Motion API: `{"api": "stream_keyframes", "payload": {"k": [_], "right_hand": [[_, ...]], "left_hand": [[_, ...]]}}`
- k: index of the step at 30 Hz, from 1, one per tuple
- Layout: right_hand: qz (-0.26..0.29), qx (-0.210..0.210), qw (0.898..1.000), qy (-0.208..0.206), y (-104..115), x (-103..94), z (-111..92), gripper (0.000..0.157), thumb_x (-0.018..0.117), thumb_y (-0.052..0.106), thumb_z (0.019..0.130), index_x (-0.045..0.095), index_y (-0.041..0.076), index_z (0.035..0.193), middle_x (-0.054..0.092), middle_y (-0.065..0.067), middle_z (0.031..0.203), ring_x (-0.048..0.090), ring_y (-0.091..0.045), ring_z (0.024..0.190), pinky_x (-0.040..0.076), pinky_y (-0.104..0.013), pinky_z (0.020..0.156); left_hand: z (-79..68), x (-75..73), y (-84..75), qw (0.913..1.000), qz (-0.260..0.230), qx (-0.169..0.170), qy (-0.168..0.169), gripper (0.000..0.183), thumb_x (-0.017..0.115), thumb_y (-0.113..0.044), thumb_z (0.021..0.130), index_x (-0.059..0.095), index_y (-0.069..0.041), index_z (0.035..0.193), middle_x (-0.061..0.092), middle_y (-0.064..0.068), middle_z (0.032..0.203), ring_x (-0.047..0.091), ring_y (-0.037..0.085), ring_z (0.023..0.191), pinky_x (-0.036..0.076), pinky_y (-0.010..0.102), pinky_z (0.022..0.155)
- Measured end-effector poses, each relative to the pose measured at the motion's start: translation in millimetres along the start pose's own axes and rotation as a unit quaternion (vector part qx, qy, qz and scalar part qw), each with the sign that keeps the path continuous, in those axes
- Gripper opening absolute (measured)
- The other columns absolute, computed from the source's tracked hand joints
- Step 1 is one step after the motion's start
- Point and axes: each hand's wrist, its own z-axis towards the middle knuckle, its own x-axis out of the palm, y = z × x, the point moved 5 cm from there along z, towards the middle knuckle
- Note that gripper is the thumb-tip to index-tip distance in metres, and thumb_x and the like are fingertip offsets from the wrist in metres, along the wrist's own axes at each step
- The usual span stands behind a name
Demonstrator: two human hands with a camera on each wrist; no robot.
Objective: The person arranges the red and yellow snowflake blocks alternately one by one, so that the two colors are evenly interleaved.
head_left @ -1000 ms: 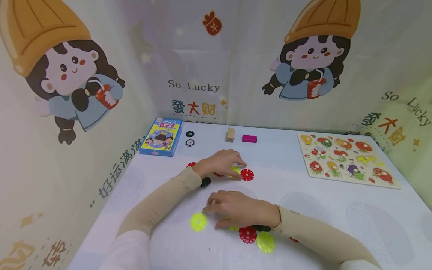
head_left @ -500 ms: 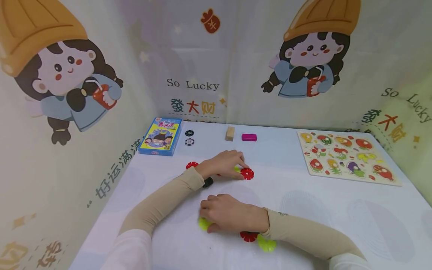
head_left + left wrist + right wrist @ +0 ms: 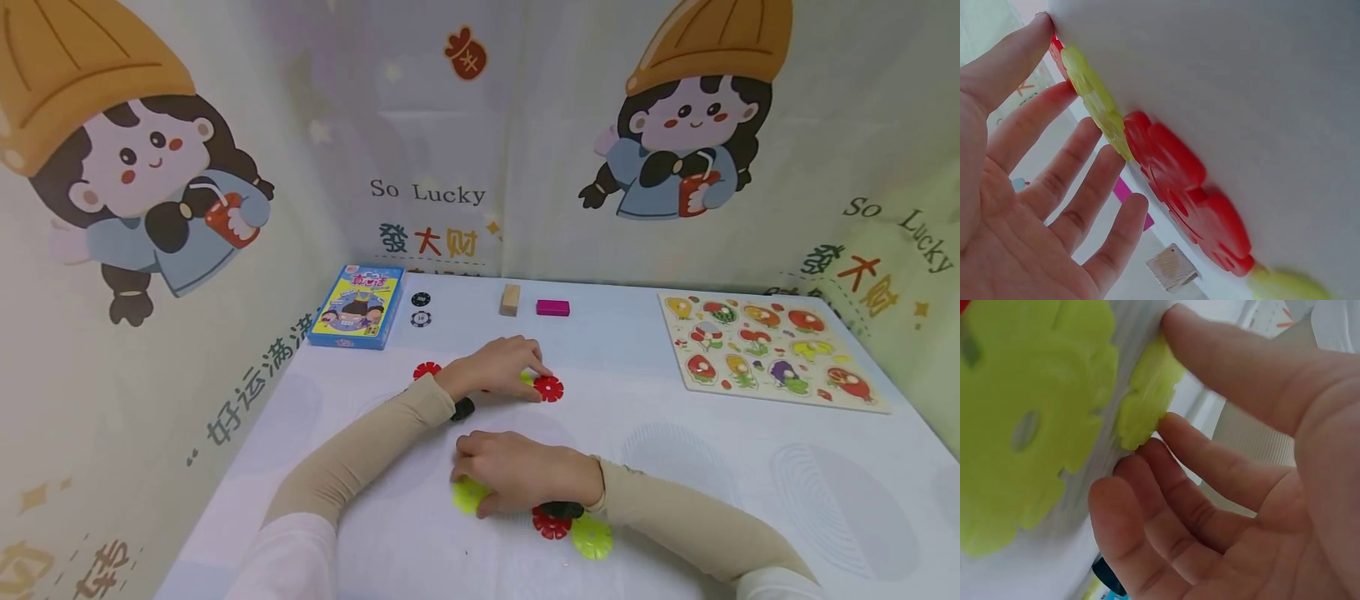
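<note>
The left hand (image 3: 495, 369), fingers loosely spread, touches a red disc (image 3: 551, 389) at its four o'clock; towards six o'clock, the right hand (image 3: 517, 471), partly closed, pinches a yellow disc (image 3: 468, 497) at its eight o'clock.

Pale cartoon-printed walls (image 3: 551, 142); white table (image 3: 615, 350); soft light.

The red disc (image 3: 1185, 187) and yellow-green disc (image 3: 1150, 394) are showing smooth plastic, the red looking glossy. The beige sleeves (image 3: 360, 450) are looking like matt cloth, the tan block (image 3: 510, 300) like wood.
</note>
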Motion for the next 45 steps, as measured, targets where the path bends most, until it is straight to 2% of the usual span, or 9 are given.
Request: {"api": "stream_keyframes", "payload": {"k": [9, 14, 19, 22, 25, 30, 33, 37, 45], "right_hand": [[0.048, -0.008, 0.999, -0.001, 0.1, 1.1, -0.5, 0.036, 0.075, 0.038, 0.078, 0.066, 0.025, 0.111, 0.058, 0.010, 0.104, 0.053, -0.001, 0.090, 0.048, -0.021, 0.085], [0.062, -0.022, 0.998, -0.009, 1.0, 0.7, -3.2, 0.035, 0.076, 0.036, 0.077, 0.069, 0.027, 0.109, 0.059, 0.011, 0.104, 0.053, 0.000, 0.088, 0.046, -0.018, 0.081], [0.073, -0.003, 0.997, -0.025, -7.9, -3.6, -10.9, 0.037, 0.078, 0.042, 0.073, 0.070, 0.029, 0.106, 0.062, 0.013, 0.100, 0.054, 0.001, 0.085, 0.046, -0.017, 0.077], [0.093, 0.033, 0.994, -0.040, -28.4, -8.3, -26.7, 0.038, 0.080, 0.043, 0.070, 0.071, 0.028, 0.104, 0.064, 0.014, 0.097, 0.056, 0.001, 0.084, 0.047, -0.018, 0.075], [0.115, 0.091, 0.987, -0.072, -65.7, -15.8, -50.3, 0.038, 0.081, 0.041, 0.069, 0.072, 0.024, 0.101, 0.066, 0.013, 0.094, 0.056, -0.002, 0.080, 0.048, -0.020, 0.072], [0.133, 0.227, 0.953, -0.149, -143.1, -28.4, -92.2, 0.039, 0.086, 0.032, 0.066, 0.074, 0.016, 0.100, 0.069, 0.006, 0.092, 0.059, -0.009, 0.075, 0.047, -0.024, 0.068], [0.147, 0.276, 0.936, -0.159, -173.6, -24.8, -106.7, 0.042, 0.086, 0.029, 0.066, 0.074, 0.011, 0.101, 0.071, 0.000, 0.093, 0.059, -0.012, 0.075, 0.047, -0.025, 0.066], [0.167, 0.281, 0.936, -0.130, -186.1, -8.8, -106.8, 0.040, 0.084, 0.031, 0.069, 0.074, 0.011, 0.102, 0.071, 0.000, 0.093, 0.057, -0.011, 0.073, 0.046, -0.023, 0.064], [0.144, 0.278, 0.941, -0.129, -177.7, 0.7, -101.0, 0.034, 0.083, 0.028, 0.071, 0.076, 0.012, 0.100, 0.064, -0.002, 0.091, 0.054, -0.011, 0.076, 0.047, -0.020, 0.063]], "left_hand": [[0.5, 0.2, -0.1, 1.0000, -0.002, 0.007, -0.001, 0.052, 0.071, -0.051, 0.078, 0.061, -0.035, 0.125, 0.056, -0.007, 0.116, 0.048, 0.007, 0.106, 0.044, 0.027, 0.086], [1.3, 1.4, 0.4, 1.0000, 0.000, 0.002, -0.002, 0.052, 0.071, -0.051, 0.077, 0.060, -0.036, 0.126, 0.056, -0.008, 0.116, 0.048, 0.006, 0.105, 0.044, 0.027, 0.086], [0.4, 0.0, -1.1, 1.0000, -0.001, 0.002, -0.004, 0.051, 0.072, -0.049, 0.077, 0.061, -0.035, 0.125, 0.056, -0.008, 0.115, 0.048, 0.006, 0.104, 0.044, 0.027, 0.085], [1.1, -0.7, -3.8, 1.0000, -0.002, 0.006, -0.004, 0.049, 0.071, -0.048, 0.079, 0.061, -0.035, 0.125, 0.057, -0.007, 0.115, 0.049, 0.007, 0.104, 0.044, 0.028, 0.086], [2.2, -0.3, -5.4, 0.9999, 0.001, 0.011, -0.004, 0.047, 0.070, -0.047, 0.081, 0.061, -0.035, 0.125, 0.057, -0.007, 0.114, 0.049, 0.008, 0.103, 0.043, 0.028, 0.086], [2.0, 1.2, -2.7, 0.9998, 0.013, 0.012, -0.007, 0.047, 0.070, -0.049, 0.080, 0.061, -0.035, 0.124, 0.057, -0.008, 0.113, 0.049, 0.007, 0.101, 0.043, 0.027, 0.082], [0.3, 2.1, -0.6, 0.9999, 0.009, 0.004, -0.003, 0.049, 0.071, -0.049, 0.079, 0.061, -0.035, 0.124, 0.057, -0.007, 0.114, 0.049, 0.007, 0.103, 0.043, 0.027, 0.082], [-1.2, 3.2, 0.1, 1.0000, 0.004, 0.000, 0.001, 0.049, 0.071, -0.050, 0.079, 0.061, -0.036, 0.125, 0.056, -0.007, 0.115, 0.049, 0.007, 0.104, 0.043, 0.028, 0.083], [1.0, 1.0, -2.2, 0.9999, 0.008, 0.010, -0.010, 0.049, 0.071, -0.049, 0.079, 0.062, -0.034, 0.124, 0.057, -0.008, 0.112, 0.050, 0.007, 0.101, 0.042, 0.026, 0.079]]}}
